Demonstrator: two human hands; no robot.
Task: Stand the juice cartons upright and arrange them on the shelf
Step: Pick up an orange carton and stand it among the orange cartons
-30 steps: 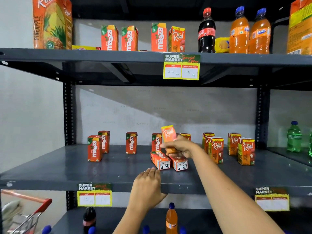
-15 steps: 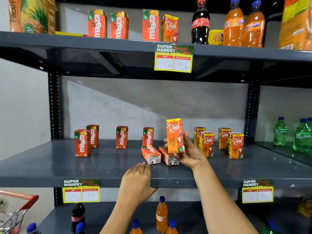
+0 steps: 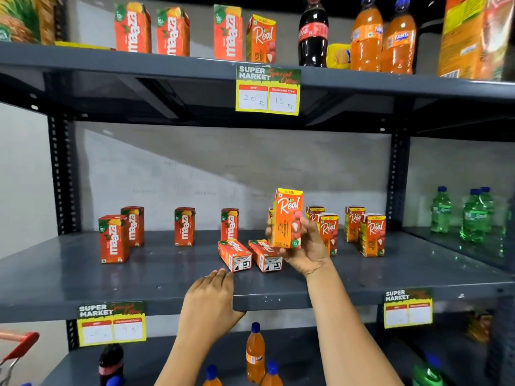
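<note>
My right hand [image 3: 305, 246] holds an orange Real juice carton [image 3: 287, 218] upright, lifted above the middle shelf [image 3: 83, 285]. Two cartons lie on their sides just left of it: one [image 3: 235, 254] and another [image 3: 264, 254], ends toward me. My left hand [image 3: 209, 299] rests flat on the shelf's front edge, fingers together, holding nothing. Several Maaza cartons stand upright to the left, such as one [image 3: 114, 238]. Upright Real cartons stand to the right, such as one [image 3: 372, 235].
The top shelf [image 3: 167, 65] carries more cartons, a cola bottle [image 3: 313, 32] and orange soda bottles. Green bottles [image 3: 473, 215] stand at the right. Price tags hang on the shelf edges. Soda bottles fill the bottom shelf. A red cart handle [image 3: 19, 346] is at lower left.
My right hand has picked a Real carton off the shelf, turned it upright and raised it. My left hand stays on the shelf edge. The view has shifted slightly.
</note>
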